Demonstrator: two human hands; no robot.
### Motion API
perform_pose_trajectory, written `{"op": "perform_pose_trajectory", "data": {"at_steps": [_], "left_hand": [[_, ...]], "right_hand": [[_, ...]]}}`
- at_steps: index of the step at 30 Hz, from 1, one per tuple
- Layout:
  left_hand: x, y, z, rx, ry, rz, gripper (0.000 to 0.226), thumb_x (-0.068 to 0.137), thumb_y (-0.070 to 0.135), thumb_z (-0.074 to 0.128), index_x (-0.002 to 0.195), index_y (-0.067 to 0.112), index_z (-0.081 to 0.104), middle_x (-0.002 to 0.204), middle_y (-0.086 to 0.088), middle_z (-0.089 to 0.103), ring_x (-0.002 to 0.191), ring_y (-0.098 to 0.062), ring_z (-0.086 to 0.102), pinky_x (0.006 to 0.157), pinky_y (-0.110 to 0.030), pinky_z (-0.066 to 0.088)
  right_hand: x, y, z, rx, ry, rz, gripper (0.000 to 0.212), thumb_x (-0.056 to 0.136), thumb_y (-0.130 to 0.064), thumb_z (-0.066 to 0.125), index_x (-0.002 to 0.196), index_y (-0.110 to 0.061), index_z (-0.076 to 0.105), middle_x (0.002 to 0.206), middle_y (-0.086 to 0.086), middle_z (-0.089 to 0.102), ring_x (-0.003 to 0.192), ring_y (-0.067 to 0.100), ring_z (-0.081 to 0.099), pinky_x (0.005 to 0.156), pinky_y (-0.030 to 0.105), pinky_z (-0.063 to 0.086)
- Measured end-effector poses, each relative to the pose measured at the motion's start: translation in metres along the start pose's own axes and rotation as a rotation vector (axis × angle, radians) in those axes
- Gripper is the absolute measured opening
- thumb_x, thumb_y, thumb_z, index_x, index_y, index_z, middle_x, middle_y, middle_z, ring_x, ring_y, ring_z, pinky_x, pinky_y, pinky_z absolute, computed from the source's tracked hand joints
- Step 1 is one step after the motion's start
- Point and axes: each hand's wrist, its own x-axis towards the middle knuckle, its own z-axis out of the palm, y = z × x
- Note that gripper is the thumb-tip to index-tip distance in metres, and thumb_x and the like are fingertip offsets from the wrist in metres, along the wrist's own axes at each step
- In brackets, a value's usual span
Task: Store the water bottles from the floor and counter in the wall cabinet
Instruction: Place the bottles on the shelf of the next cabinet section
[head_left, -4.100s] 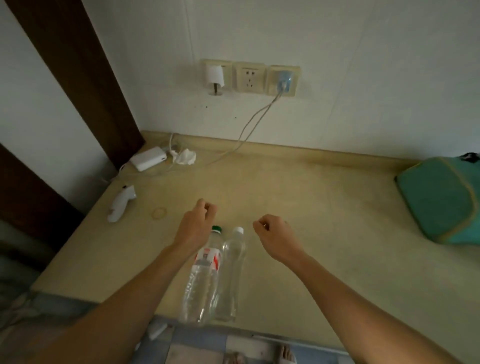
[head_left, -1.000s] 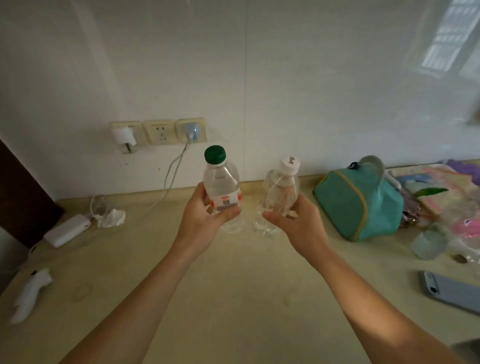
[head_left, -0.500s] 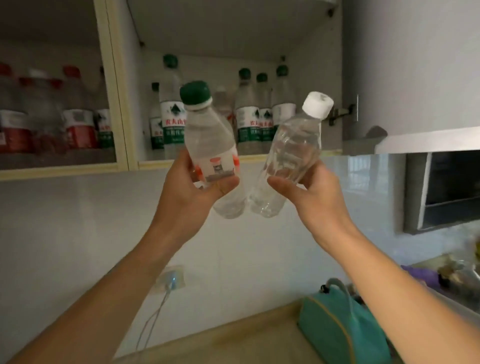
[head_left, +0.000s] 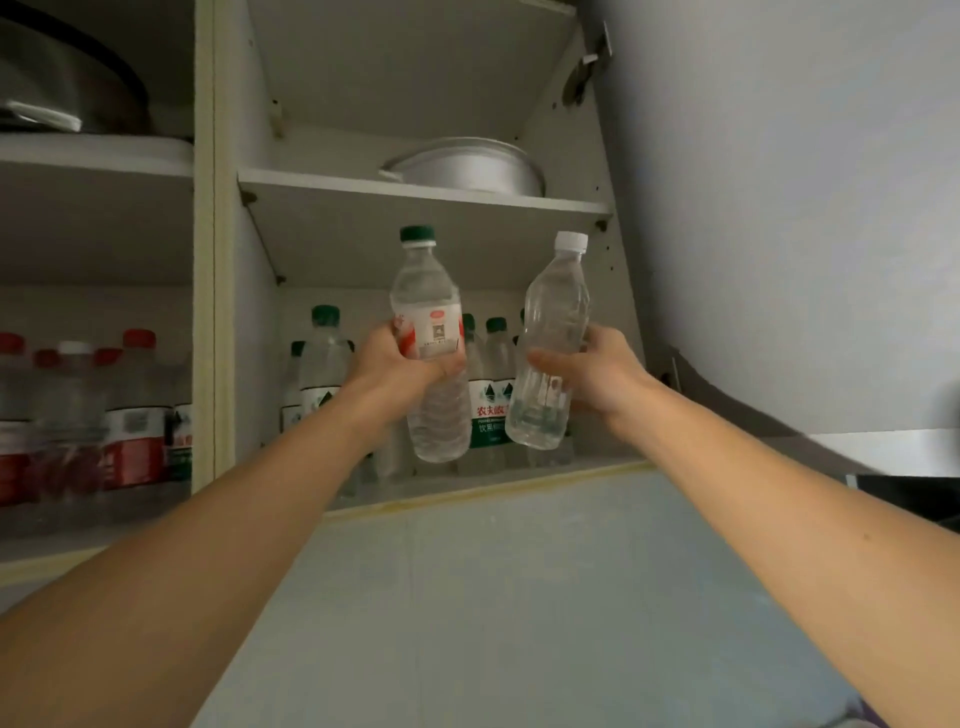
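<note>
The left hand (head_left: 402, 364) grips a green-capped bottle (head_left: 428, 343) and the right hand (head_left: 597, 371) a white-capped bottle (head_left: 553, 343), both raised before the wall cabinet's lower shelf (head_left: 483, 491).

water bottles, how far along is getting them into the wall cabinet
Done: many bottles already stand on the cabinet's lower shelf. In hand: the left hand holds the green-capped bottle, the right hand the white-capped bottle, both raised before the opening. Left: setting both on that shelf.
</note>
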Motion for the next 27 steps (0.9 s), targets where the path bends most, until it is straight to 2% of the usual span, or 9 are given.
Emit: {"op": "perform_pose_trajectory", "data": {"at_steps": [3,5,8,10,13,15,17,22,27], "left_hand": [[0.012,-0.014,0.007,0.003,-0.045,-0.116,0.038,0.082,0.019,0.079,0.115,0.023,0.061,0.109,0.002,0.068,0.101,-0.02,0.066,0.09,-0.043,0.055],[0.018,-0.026,0.013,0.018,-0.061,-0.161,0.036,0.082,0.021,0.079,0.114,0.024,0.061,0.106,0.002,0.068,0.097,-0.019,0.066,0.085,-0.042,0.056],[0.029,-0.042,0.021,0.011,-0.046,-0.19,0.038,0.084,0.028,0.078,0.117,0.027,0.059,0.104,0.004,0.066,0.09,-0.014,0.063,0.081,-0.038,0.056],[0.037,-0.052,0.026,0.032,-0.059,-0.205,0.043,0.085,0.033,0.076,0.123,0.026,0.057,0.112,0.002,0.066,0.098,-0.018,0.063,0.09,-0.045,0.055],[0.049,-0.063,0.033,0.102,-0.094,-0.192,0.056,0.086,0.039,0.074,0.135,0.027,0.052,0.12,0.005,0.064,0.109,-0.021,0.061,0.101,-0.051,0.05],[0.055,-0.067,0.036,0.113,-0.103,-0.176,0.057,0.086,0.042,0.073,0.137,0.029,0.051,0.113,0.012,0.062,0.104,-0.017,0.06,0.102,-0.05,0.05],[0.06,-0.071,0.04,0.13,-0.099,-0.159,0.055,0.087,0.042,0.072,0.137,0.03,0.051,0.115,0.012,0.063,0.101,-0.014,0.059,0.101,-0.048,0.05],[0.069,-0.08,0.046,0.17,-0.058,-0.135,0.051,0.088,0.042,0.072,0.134,0.031,0.052,0.106,0.012,0.061,0.102,-0.017,0.059,0.101,-0.046,0.049],[0.071,-0.086,0.052,0.24,-0.009,-0.103,0.064,0.089,0.044,0.07,0.145,0.026,0.044,0.135,0.0,0.061,0.116,-0.021,0.06,0.098,-0.041,0.049]], "right_hand": [[0.016,0.008,0.003,-0.089,-0.055,0.023,0.043,0.088,-0.018,0.077,0.128,-0.02,0.062,0.111,-0.007,0.068,0.108,0.023,0.064,0.097,0.047,0.052],[0.024,0.017,0.006,-0.139,-0.097,0.034,0.04,0.088,-0.018,0.076,0.126,-0.02,0.063,0.113,-0.005,0.069,0.104,0.019,0.062,0.09,0.04,0.05],[0.036,0.035,0.012,-0.123,-0.161,0.067,0.034,0.088,-0.017,0.076,0.12,-0.021,0.065,0.112,0.001,0.073,0.104,0.02,0.069,0.093,0.042,0.056],[0.045,0.051,0.017,-0.152,-0.151,0.051,0.035,0.088,-0.02,0.076,0.121,-0.018,0.063,0.11,0.003,0.073,0.098,0.02,0.071,0.085,0.041,0.06],[0.053,0.073,0.027,-0.328,-0.041,-0.028,0.041,0.09,-0.03,0.075,0.125,-0.018,0.057,0.111,-0.001,0.069,0.09,0.012,0.068,0.073,0.028,0.057],[0.055,0.085,0.036,-0.509,0.066,-0.079,0.045,0.09,-0.041,0.072,0.126,-0.019,0.053,0.12,0.002,0.059,0.093,0.018,0.065,0.082,0.038,0.057],[0.053,0.092,0.043,-0.65,0.138,-0.108,0.051,0.091,-0.05,0.067,0.129,-0.019,0.05,0.131,0.007,0.047,0.1,0.028,0.062,0.09,0.046,0.055],[0.052,0.1,0.057,-0.666,0.148,-0.162,0.052,0.094,-0.049,0.063,0.133,-0.019,0.047,0.128,0.009,0.051,0.107,0.029,0.059,0.09,0.046,0.053],[0.049,0.113,0.064,-0.683,0.163,-0.191,0.059,0.096,-0.049,0.059,0.144,-0.02,0.039,0.132,0.008,0.052,0.114,0.027,0.059,0.093,0.044,0.053]]}}
